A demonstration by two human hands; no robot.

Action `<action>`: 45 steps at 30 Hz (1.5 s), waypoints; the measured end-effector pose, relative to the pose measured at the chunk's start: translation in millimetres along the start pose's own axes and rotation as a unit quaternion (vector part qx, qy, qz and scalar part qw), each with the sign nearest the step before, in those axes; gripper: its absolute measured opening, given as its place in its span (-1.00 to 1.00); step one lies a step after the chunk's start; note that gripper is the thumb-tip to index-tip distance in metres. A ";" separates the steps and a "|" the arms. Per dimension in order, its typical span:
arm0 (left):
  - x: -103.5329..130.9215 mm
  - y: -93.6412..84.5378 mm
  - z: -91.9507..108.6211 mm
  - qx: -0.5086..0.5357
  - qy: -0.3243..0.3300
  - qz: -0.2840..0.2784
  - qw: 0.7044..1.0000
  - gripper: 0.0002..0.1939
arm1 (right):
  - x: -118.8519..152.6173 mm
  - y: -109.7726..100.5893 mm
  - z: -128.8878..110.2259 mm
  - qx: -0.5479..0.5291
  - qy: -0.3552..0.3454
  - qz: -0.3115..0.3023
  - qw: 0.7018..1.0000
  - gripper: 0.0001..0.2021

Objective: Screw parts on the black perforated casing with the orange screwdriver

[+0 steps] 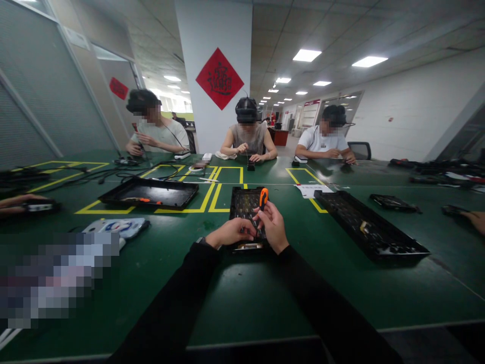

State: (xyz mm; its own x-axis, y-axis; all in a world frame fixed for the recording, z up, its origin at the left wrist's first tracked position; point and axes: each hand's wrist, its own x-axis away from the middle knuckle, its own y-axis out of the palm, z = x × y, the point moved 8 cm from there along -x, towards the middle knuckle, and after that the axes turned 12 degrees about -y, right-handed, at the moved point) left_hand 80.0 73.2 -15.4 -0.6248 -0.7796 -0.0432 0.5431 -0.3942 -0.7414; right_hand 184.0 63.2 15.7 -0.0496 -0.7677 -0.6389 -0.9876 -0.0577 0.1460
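Head view: rounded orange-black screwdriver [264, 197] over shallow rectangular tray [241, 203]

dim overall — ceiling lights [306, 55] glare, edges stretched and blurred.

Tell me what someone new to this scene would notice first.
Probably the red diamond with dark characters on the white pillar straight ahead. Next, the orange-handled tool in the person's right hand, over the black tray near the middle of the green table. The yellow lines on the table left of that tray might come third.
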 end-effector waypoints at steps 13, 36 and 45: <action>0.5 1.1 0.9 -0.002 -0.003 -0.011 1.000 -0.80 | 0.4 -1.0 4.0 0.037 0.001 0.004 0.999 -0.57; 0.0 3.4 0.9 -0.031 0.008 -0.007 0.999 -0.84 | 0.9 0.8 2.2 0.010 -0.001 -0.004 1.000 -0.57; 0.9 4.1 3.6 -0.031 -0.004 -0.013 0.999 -0.81 | 0.8 0.3 -1.2 0.043 -0.014 0.000 0.999 -0.56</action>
State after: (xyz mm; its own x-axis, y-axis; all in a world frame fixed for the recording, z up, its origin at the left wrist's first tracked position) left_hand 83.7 69.2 -16.0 -0.6330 -0.7739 -0.0182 0.4908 -0.3830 -0.7826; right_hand 183.8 61.8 16.1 -0.0527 -0.7499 -0.6594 -0.9967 -0.0014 0.0812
